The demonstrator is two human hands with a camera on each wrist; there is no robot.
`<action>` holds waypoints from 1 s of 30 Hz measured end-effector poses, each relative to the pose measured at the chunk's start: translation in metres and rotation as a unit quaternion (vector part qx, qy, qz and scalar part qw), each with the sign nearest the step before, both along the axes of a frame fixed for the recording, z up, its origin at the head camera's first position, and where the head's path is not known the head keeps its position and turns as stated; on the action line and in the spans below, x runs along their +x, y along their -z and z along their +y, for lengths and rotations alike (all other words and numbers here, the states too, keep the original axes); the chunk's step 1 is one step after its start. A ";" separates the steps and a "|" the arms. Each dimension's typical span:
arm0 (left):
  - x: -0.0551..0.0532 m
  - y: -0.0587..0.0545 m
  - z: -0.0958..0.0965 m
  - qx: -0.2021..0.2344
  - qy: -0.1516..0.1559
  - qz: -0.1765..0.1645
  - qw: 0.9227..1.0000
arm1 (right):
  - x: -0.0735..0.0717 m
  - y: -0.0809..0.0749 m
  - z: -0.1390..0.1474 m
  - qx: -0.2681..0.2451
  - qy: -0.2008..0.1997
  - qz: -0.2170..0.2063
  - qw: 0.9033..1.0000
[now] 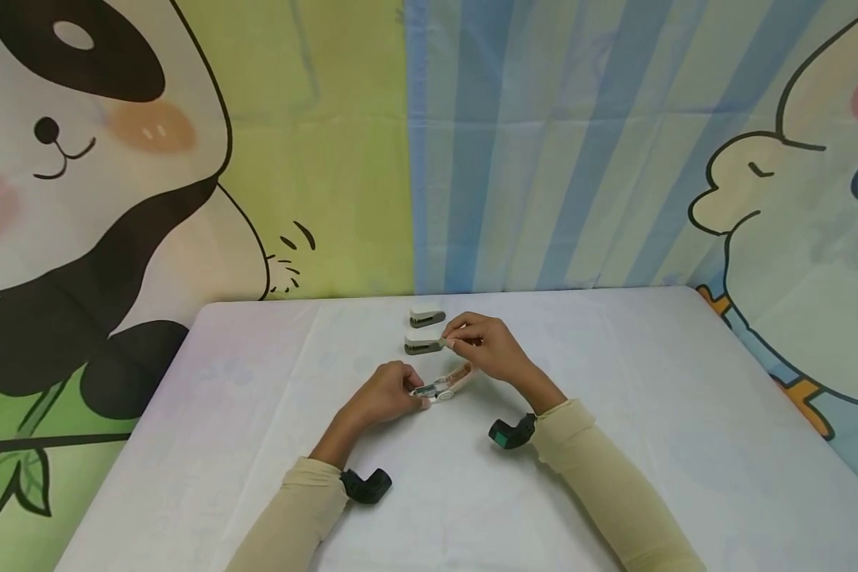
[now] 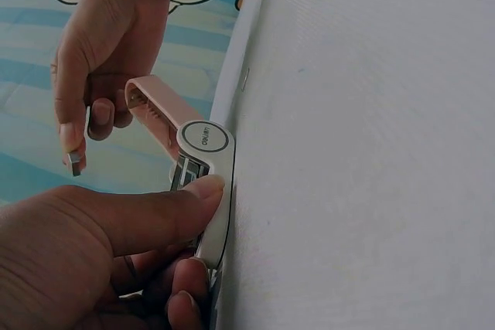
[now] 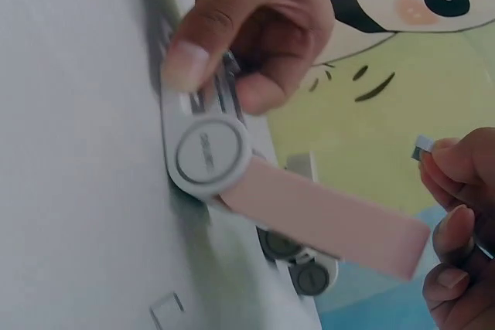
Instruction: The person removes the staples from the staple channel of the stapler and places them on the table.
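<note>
Pink-and-white stapler, hinged open at the head view's lower centre: the left hand pinches it, the right hand a likely staple strip. Best steady the stapler, keeping the strip square and clear of the nearer grey stapler.

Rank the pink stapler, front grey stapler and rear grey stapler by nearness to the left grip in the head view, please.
1. Pink stapler, held in the left grip.
2. Front grey stapler, beyond the pink one.
3. Rear grey stapler, behind the front one.
</note>
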State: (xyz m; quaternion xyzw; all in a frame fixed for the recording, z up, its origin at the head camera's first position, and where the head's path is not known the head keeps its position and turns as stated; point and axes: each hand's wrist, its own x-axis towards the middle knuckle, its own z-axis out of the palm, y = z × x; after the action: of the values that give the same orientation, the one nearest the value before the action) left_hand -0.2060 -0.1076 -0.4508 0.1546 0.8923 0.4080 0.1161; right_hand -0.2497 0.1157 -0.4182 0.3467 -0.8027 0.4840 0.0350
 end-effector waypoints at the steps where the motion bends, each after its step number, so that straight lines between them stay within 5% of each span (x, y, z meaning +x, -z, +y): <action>1: 0.000 0.001 0.000 0.000 0.001 0.001 1.000 | -0.002 0.001 0.002 0.000 0.010 -0.003 1.000; 7: 0.002 0.004 0.002 -0.005 -0.003 -0.006 1.000 | -0.011 0.001 0.014 0.016 0.027 -0.024 0.999; 17: 0.003 0.001 0.000 -0.011 -0.008 0.002 1.000 | -0.059 0.019 0.030 0.087 0.070 -0.070 0.991; 30: 0.003 0.002 -0.001 -0.007 -0.007 0.007 1.000 | -0.075 0.029 0.030 0.124 0.104 -0.084 0.983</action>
State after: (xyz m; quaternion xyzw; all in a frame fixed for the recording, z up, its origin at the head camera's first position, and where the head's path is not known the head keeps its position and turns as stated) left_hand -0.2030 -0.1084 -0.4525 0.1505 0.8969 0.4015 0.1079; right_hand -0.3247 0.1452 -0.4476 0.2213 -0.8881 0.4021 -0.0258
